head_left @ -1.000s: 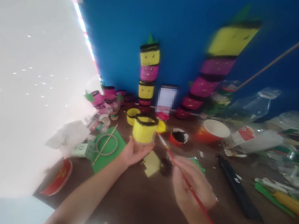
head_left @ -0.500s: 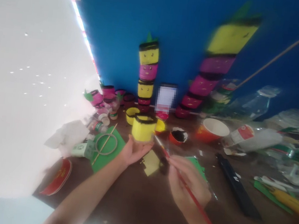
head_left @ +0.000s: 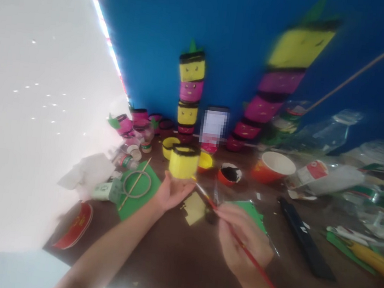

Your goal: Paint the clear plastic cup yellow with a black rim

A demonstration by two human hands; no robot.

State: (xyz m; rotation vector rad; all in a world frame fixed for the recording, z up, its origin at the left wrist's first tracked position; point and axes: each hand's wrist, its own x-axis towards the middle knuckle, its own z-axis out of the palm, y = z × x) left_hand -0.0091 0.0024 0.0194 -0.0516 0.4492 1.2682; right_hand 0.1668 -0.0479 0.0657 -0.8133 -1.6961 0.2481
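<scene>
A yellow cup-like container (head_left: 183, 165) with a black rim rests on the fingers of my left hand (head_left: 174, 194), which supports it from below. My right hand (head_left: 245, 238) pinches a red-handled paintbrush (head_left: 213, 203). The yellow-tipped bristles are at the container's lower right edge; whether they touch it I cannot tell. Just behind the container are another yellow ring-shaped piece (head_left: 168, 148) and a small bowl of yellow paint (head_left: 205, 161). To the right sits a small red bowl of black paint (head_left: 229, 174). A pale yellow paper scrap (head_left: 194, 209) lies beneath my hands.
Stacked painted cups (head_left: 190, 90) stand against the blue wall, with a taller stack (head_left: 270, 93) to the right. A red and white paper cup (head_left: 274, 167), plastic bottles and a long black object (head_left: 306, 240) occupy the right side. Green sheets (head_left: 142, 187) lie at left.
The brush tip has shifted down from the container's right side to its lower right edge. My left hand still holds the container in nearly the same place.
</scene>
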